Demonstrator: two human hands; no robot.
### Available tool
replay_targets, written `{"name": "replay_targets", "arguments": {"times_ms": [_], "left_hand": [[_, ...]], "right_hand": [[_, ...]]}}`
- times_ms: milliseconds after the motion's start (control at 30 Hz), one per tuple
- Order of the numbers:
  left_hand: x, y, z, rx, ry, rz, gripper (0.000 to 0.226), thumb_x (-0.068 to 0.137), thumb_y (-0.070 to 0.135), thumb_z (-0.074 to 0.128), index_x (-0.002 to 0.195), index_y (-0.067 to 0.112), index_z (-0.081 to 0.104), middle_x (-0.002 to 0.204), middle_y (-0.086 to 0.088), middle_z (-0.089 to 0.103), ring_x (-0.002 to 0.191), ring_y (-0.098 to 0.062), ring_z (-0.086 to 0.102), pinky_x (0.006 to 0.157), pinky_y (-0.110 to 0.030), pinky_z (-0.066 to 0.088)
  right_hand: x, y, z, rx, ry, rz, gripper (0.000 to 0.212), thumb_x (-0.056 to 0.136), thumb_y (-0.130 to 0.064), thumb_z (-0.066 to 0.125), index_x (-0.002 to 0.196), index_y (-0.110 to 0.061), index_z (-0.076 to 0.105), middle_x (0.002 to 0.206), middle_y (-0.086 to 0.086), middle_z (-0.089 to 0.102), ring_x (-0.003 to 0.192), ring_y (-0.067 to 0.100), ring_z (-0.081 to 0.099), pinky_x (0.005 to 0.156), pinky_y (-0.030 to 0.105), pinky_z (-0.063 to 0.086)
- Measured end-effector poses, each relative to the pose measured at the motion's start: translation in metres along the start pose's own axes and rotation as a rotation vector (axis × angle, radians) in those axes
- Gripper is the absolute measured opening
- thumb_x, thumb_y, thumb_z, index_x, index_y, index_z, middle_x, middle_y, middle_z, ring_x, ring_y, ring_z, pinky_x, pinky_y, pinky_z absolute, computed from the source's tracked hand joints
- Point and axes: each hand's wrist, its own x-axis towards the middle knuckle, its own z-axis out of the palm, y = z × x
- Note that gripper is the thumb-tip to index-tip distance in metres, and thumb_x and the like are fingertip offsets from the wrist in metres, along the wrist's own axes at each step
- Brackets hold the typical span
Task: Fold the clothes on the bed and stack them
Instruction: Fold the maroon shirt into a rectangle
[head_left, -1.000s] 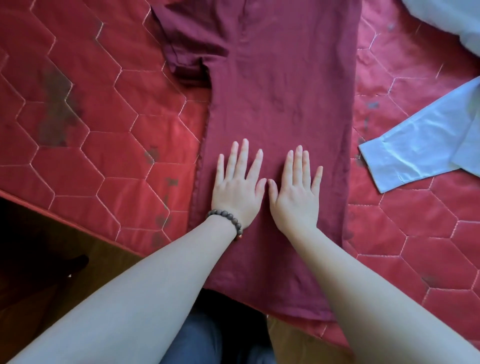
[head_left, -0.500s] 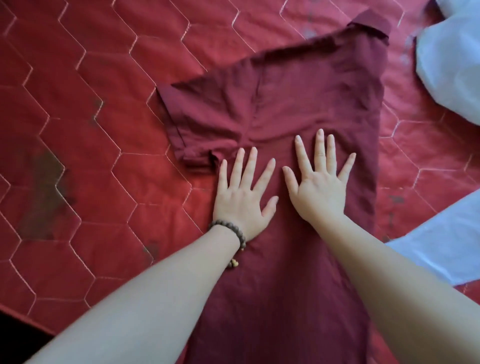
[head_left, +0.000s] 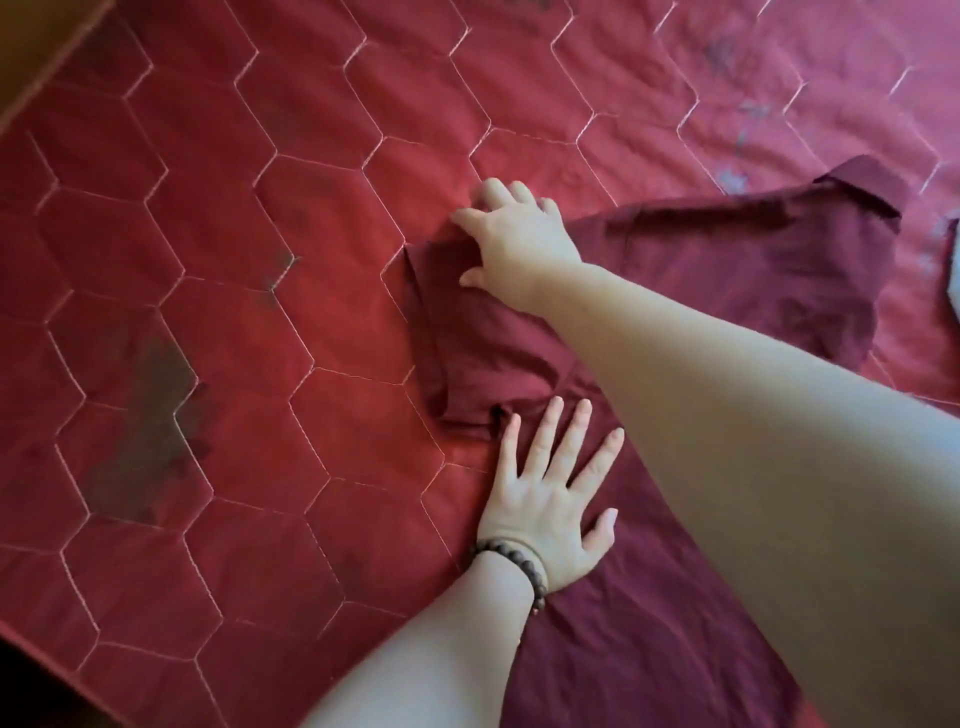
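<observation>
A maroon short-sleeved shirt (head_left: 727, 291) lies flat on the red quilted bed (head_left: 234, 249), its collar toward the far right. My left hand (head_left: 545, 509), with a bead bracelet on the wrist, presses flat with spread fingers on the shirt body just below the armpit. My right hand (head_left: 519, 234) reaches across over the left arm to the sleeve (head_left: 452, 343). Its fingers curl over the sleeve's far upper edge and its thumb rests on the cloth.
A sliver of a pale garment (head_left: 954, 280) shows at the right edge. The bed's edge runs along the top left corner (head_left: 36, 67) and the bottom left corner. Dark stains mark the quilt on the left (head_left: 150, 415).
My right hand has left the shirt's chest and crossed left to the sleeve's far edge. My left hand has stayed flat near the armpit. The view has swung left.
</observation>
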Motion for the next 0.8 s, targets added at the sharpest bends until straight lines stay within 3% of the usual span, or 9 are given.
{"name": "replay_targets", "arguments": {"times_ms": [133, 233, 300, 433, 500, 567, 633, 700, 800], "left_hand": [[0.000, -0.001, -0.002, -0.020, 0.006, 0.001, 0.074, 0.079, 0.054, 0.049, 0.145, 0.029, 0.027, 0.157, -0.008, 0.027, 0.149, -0.030, 0.005, 0.115, -0.061, 0.010], [-0.001, 0.001, -0.002, -0.022, 0.014, -0.006, 0.074, 0.080, 0.054, 0.050, 0.146, 0.030, 0.025, 0.160, -0.008, 0.021, 0.149, -0.029, 0.007, 0.115, -0.060, 0.012], [0.000, 0.001, -0.002, 0.002, 0.018, -0.013, 0.077, 0.082, 0.056, 0.047, 0.150, 0.032, 0.022, 0.162, -0.007, 0.013, 0.149, -0.029, 0.004, 0.117, -0.058, 0.008], [-0.003, 0.001, -0.006, 0.005, 0.005, -0.019, 0.074, 0.085, 0.054, 0.044, 0.152, 0.032, 0.023, 0.162, -0.006, 0.013, 0.149, -0.028, 0.006, 0.117, -0.057, 0.009], [-0.003, 0.001, -0.010, -0.005, 0.007, -0.012, 0.070, 0.087, 0.052, 0.044, 0.152, 0.032, 0.026, 0.161, -0.006, 0.015, 0.149, -0.026, 0.008, 0.118, -0.056, 0.009], [-0.005, 0.001, -0.015, -0.009, 0.001, 0.001, 0.065, 0.091, 0.049, 0.043, 0.151, 0.029, 0.029, 0.161, -0.007, 0.018, 0.149, -0.024, 0.011, 0.119, -0.053, 0.009], [-0.011, 0.001, -0.018, 0.040, -0.018, 0.016, 0.062, 0.093, 0.046, 0.043, 0.150, 0.025, 0.032, 0.159, -0.008, 0.023, 0.147, -0.024, 0.019, 0.120, -0.049, 0.011], [-0.023, 0.000, -0.021, 0.092, -0.036, 0.006, 0.060, 0.093, 0.045, 0.047, 0.147, 0.022, 0.039, 0.151, -0.009, 0.039, 0.139, -0.027, 0.037, 0.118, -0.047, 0.019], [-0.042, -0.001, -0.028, 0.084, 0.004, 0.025, 0.048, 0.087, 0.037, 0.062, 0.129, 0.015, 0.061, 0.126, -0.011, 0.063, 0.122, -0.032, 0.055, 0.112, -0.049, 0.033]], "right_hand": [[0.011, -0.012, -0.008, 0.019, -0.114, 0.059, 0.044, 0.083, -0.019, 0.071, 0.119, -0.011, 0.047, 0.113, 0.007, 0.057, 0.118, 0.032, 0.048, 0.106, 0.054, 0.025], [0.001, -0.004, -0.011, 0.051, -0.100, 0.024, 0.019, 0.084, -0.014, 0.065, 0.100, -0.013, 0.056, 0.104, 0.005, 0.058, 0.112, 0.030, 0.048, 0.093, 0.041, 0.032], [-0.015, 0.005, -0.018, 0.170, -0.036, -0.018, 0.018, 0.082, -0.018, 0.069, 0.091, -0.012, 0.055, 0.095, 0.003, 0.053, 0.106, 0.029, 0.049, 0.081, 0.033, 0.033], [-0.069, 0.028, -0.040, 0.379, 0.086, -0.103, 0.023, 0.074, -0.012, 0.076, 0.092, -0.003, 0.064, 0.073, -0.004, 0.048, 0.077, 0.020, 0.046, 0.066, 0.025, 0.028], [-0.100, 0.043, -0.047, 0.371, 0.062, -0.131, 0.017, 0.072, -0.010, 0.075, 0.082, -0.007, 0.062, 0.067, -0.006, 0.049, 0.074, 0.020, 0.048, 0.067, 0.029, 0.033], [-0.129, 0.061, -0.045, 0.312, 0.058, -0.144, 0.013, 0.072, -0.007, 0.071, 0.081, 0.000, 0.064, 0.085, 0.009, 0.062, 0.084, 0.030, 0.056, 0.078, 0.038, 0.045], [-0.154, 0.080, -0.036, 0.292, 0.076, -0.061, 0.021, 0.072, 0.009, 0.065, 0.090, 0.000, 0.072, 0.118, 0.020, 0.059, 0.107, 0.036, 0.057, 0.093, 0.040, 0.046], [-0.176, 0.097, -0.023, 0.252, 0.058, 0.048, 0.038, 0.072, 0.016, 0.053, 0.090, -0.008, 0.075, 0.135, 0.020, 0.049, 0.119, 0.039, 0.050, 0.100, 0.039, 0.042], [-0.202, 0.112, -0.001, 0.223, 0.033, 0.178, 0.039, 0.080, 0.008, 0.049, 0.093, -0.016, 0.077, 0.144, 0.019, 0.042, 0.127, 0.039, 0.044, 0.106, 0.040, 0.039]]}}
